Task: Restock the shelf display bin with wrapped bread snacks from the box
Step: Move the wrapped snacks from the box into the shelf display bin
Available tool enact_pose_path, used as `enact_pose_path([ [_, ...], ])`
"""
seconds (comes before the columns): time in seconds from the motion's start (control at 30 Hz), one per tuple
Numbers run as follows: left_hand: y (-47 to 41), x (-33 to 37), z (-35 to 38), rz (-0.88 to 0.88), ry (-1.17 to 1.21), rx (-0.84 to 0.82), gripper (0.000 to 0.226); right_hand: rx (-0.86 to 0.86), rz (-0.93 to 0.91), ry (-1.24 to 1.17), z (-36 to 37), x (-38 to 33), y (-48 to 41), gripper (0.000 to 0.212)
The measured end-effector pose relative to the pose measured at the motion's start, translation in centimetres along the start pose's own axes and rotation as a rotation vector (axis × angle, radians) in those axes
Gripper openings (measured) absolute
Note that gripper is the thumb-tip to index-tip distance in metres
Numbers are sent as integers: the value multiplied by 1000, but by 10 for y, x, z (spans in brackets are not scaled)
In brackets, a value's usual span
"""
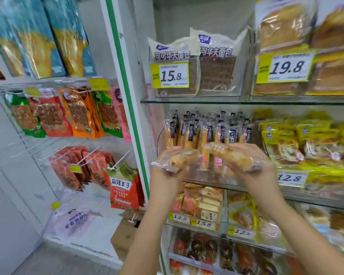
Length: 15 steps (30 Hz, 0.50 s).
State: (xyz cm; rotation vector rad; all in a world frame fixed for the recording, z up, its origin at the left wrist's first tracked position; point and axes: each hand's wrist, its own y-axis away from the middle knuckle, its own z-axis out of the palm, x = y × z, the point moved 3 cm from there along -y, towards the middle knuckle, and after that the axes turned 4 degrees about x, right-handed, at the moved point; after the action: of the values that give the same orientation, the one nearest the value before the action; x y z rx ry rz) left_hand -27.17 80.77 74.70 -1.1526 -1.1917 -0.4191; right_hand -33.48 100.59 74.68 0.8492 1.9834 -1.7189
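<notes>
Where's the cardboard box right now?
Head view, lower centre-left: the cardboard box sits low beside the green-edged shelf post, below the red snack packs and left of the left forearm.

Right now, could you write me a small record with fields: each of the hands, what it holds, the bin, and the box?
left hand: grips one wrapped bread snack
right hand: grips a second wrapped snack
display bin: clear, on the middle shelf, behind the hands
bin contents: upright wrapped bread sticks
box: cardboard, on the floor, lower left
</notes>
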Motion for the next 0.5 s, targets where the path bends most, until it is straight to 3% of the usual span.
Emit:
enact_pose_path([
  [0.17,-35,1,41,-5,-64,-35,48,-23,27,109,-5,31,-35,54],
  [0.37,-82,-29,77,-120,-312,-104,34,-129,279,302,-1,77,-79,23],
  [0.43,-98,-42,87,-216,-417,-144,32,-212,326,420,3,92,-90,38],
  [0.5,-111,-53,96,-295,-487,-170,47,-258,343,434,7,98,-101,44],
])
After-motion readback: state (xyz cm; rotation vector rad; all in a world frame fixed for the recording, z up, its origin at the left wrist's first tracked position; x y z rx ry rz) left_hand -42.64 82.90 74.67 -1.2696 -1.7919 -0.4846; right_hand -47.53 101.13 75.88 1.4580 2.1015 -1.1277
